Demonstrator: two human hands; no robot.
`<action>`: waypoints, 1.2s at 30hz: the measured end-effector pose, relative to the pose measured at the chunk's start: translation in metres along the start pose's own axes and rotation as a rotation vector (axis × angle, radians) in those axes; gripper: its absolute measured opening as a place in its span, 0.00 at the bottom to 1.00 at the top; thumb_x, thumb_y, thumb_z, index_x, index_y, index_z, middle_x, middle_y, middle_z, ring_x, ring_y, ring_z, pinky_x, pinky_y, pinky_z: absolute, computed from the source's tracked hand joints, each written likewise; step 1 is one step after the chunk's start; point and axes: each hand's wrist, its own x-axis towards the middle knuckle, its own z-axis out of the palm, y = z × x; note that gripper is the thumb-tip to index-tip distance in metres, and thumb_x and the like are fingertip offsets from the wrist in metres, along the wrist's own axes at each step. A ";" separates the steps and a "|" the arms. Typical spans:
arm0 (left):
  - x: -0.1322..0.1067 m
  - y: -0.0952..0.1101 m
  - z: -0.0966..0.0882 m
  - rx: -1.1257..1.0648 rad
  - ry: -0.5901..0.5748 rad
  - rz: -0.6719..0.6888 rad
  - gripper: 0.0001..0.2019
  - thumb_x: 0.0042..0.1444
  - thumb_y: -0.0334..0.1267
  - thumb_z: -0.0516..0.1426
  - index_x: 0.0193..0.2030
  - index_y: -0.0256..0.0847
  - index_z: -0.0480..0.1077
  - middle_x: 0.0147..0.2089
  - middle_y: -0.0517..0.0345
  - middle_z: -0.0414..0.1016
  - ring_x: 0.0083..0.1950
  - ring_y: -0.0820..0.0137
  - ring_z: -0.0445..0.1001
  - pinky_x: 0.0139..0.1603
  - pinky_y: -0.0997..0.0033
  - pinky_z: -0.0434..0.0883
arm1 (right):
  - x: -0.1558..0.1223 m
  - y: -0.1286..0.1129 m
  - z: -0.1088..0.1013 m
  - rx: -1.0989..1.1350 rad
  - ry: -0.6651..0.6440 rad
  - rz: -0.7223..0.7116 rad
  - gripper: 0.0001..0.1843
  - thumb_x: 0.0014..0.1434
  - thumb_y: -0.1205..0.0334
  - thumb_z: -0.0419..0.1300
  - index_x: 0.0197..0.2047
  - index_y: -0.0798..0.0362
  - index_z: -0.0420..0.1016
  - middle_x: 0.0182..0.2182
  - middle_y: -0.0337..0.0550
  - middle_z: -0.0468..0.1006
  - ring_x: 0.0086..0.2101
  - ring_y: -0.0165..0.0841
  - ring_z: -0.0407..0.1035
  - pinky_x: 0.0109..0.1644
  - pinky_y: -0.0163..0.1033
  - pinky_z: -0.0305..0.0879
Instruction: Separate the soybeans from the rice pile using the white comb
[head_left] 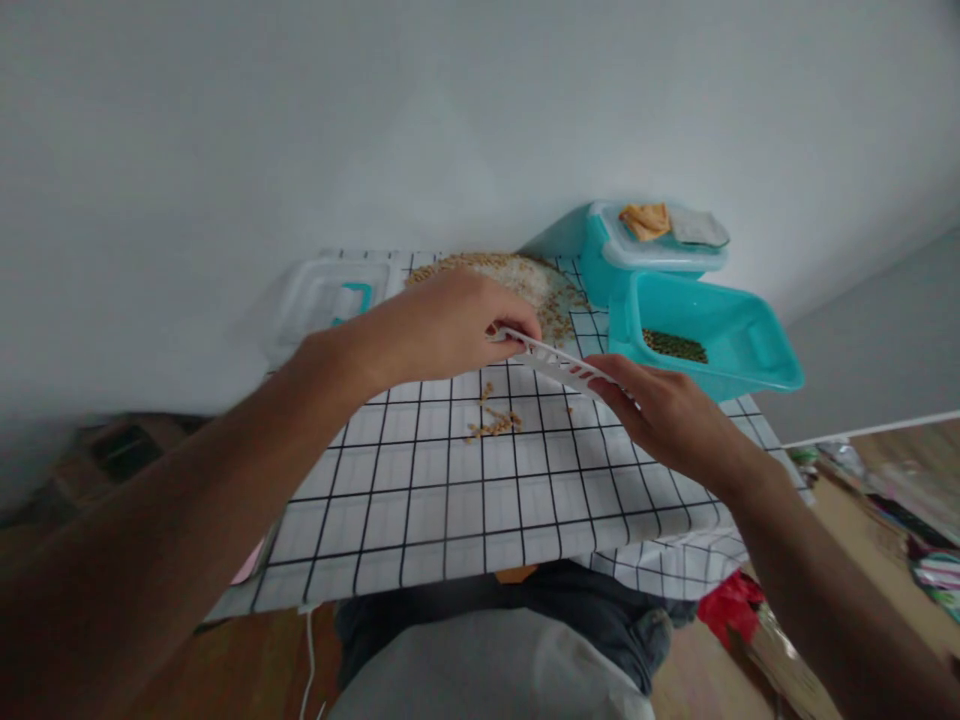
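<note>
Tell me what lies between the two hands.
In the head view, a white slotted piece spans from left hand to right hand, both gripping it; under it, loose tan grains lie on the checked cloth.

The left forearm (247,450), at 8 o'clock, and right forearm (810,580), at 4 o'clock, are bare, as are the left hand (450,325) and right hand (667,415). At 6 o'clock is a pale grey shirt (487,665), with dark blue-grey jeans (585,610) just above it.
</note>
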 end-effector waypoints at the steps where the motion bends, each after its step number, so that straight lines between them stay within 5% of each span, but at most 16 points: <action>1: -0.005 -0.002 0.004 -0.014 -0.018 -0.017 0.12 0.62 0.42 0.55 0.47 0.50 0.78 0.43 0.66 0.82 0.43 0.71 0.78 0.47 0.73 0.67 | 0.000 0.001 0.003 -0.006 -0.023 -0.020 0.16 0.72 0.57 0.49 0.59 0.46 0.67 0.43 0.45 0.82 0.36 0.38 0.77 0.36 0.41 0.68; 10: -0.039 -0.015 0.014 -0.106 -0.124 -0.124 0.14 0.62 0.44 0.56 0.51 0.52 0.79 0.46 0.64 0.83 0.44 0.70 0.80 0.50 0.73 0.69 | 0.001 -0.013 0.016 0.108 -0.079 -0.110 0.19 0.68 0.60 0.55 0.61 0.47 0.70 0.46 0.47 0.81 0.42 0.38 0.76 0.46 0.44 0.72; 18: -0.046 -0.011 0.013 -0.106 -0.147 -0.105 0.13 0.62 0.43 0.56 0.50 0.54 0.79 0.45 0.65 0.84 0.42 0.71 0.80 0.47 0.74 0.68 | -0.015 -0.021 0.030 0.210 -0.022 -0.103 0.23 0.68 0.65 0.54 0.65 0.46 0.67 0.53 0.47 0.78 0.52 0.38 0.72 0.56 0.50 0.71; 36: -0.069 -0.005 0.018 -0.135 -0.099 -0.070 0.12 0.63 0.46 0.57 0.49 0.58 0.79 0.42 0.68 0.84 0.40 0.73 0.80 0.43 0.76 0.68 | -0.022 -0.029 0.022 0.250 -0.070 -0.123 0.22 0.68 0.64 0.54 0.65 0.44 0.68 0.52 0.45 0.79 0.51 0.37 0.74 0.55 0.47 0.73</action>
